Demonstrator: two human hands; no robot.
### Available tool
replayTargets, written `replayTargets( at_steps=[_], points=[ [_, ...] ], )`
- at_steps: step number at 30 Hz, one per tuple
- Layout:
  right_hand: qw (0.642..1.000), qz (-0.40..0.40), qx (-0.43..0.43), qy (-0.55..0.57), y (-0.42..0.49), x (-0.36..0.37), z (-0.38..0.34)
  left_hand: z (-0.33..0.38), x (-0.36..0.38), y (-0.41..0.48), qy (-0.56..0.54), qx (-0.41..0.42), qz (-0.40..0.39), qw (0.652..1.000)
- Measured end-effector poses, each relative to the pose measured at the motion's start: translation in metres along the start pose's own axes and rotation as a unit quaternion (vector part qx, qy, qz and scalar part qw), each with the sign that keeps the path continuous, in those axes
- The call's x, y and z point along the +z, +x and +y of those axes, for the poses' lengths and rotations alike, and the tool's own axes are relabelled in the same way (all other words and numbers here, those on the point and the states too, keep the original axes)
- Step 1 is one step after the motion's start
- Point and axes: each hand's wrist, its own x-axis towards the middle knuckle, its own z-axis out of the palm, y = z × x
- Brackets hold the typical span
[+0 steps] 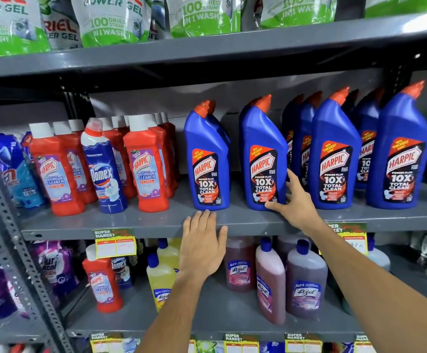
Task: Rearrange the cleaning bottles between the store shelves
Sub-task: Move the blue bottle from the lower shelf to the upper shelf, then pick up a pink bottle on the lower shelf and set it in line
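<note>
Blue Harpic toilet-cleaner bottles with orange caps stand in rows on the middle grey shelf [141, 222]. My right hand [292, 200] wraps the lower right side of the second blue bottle [262, 154], thumb under its front corner, fingers behind it. My left hand [203, 240] lies flat and spread on the shelf's front edge, fingertips just short of the first blue bottle [207, 159], not holding it. Two more front-row blue bottles [334, 154] [402, 151] stand to the right.
Red Harpic bathroom-cleaner bottles [146, 161] and a blue Domex bottle [102, 164] fill the shelf's left part. Green detergent pouches [110, 19] sit on the top shelf. Lizol bottles [305, 278] and a red Harpic bottle [101, 281] stand on the lower shelf.
</note>
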Motion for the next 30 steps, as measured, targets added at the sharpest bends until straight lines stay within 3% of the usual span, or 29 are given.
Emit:
replayTargets(
  at_steps=[15,21,27,30],
  points=[
    [0.999,0.04,-0.008,-0.021,-0.006,0.006,0.005,-0.002,-0.003,0.003,-0.01,0.007,-0.021,1.0],
    [0.996,0.069,-0.027,0.046,-0.033,0.006,-0.011,-0.002,-0.005,0.003,-0.022,0.01,-0.01,1.0],
    [0.97,0.211,-0.084,0.084,-0.085,0.015,-0.003,-0.003,0.018,-0.035,-0.021,0.042,0.079,0.996],
    [0.962,0.253,-0.084,0.06,-0.106,0.027,0.02,-0.006,0.044,-0.065,-0.015,0.044,0.066,0.997]
  ],
)
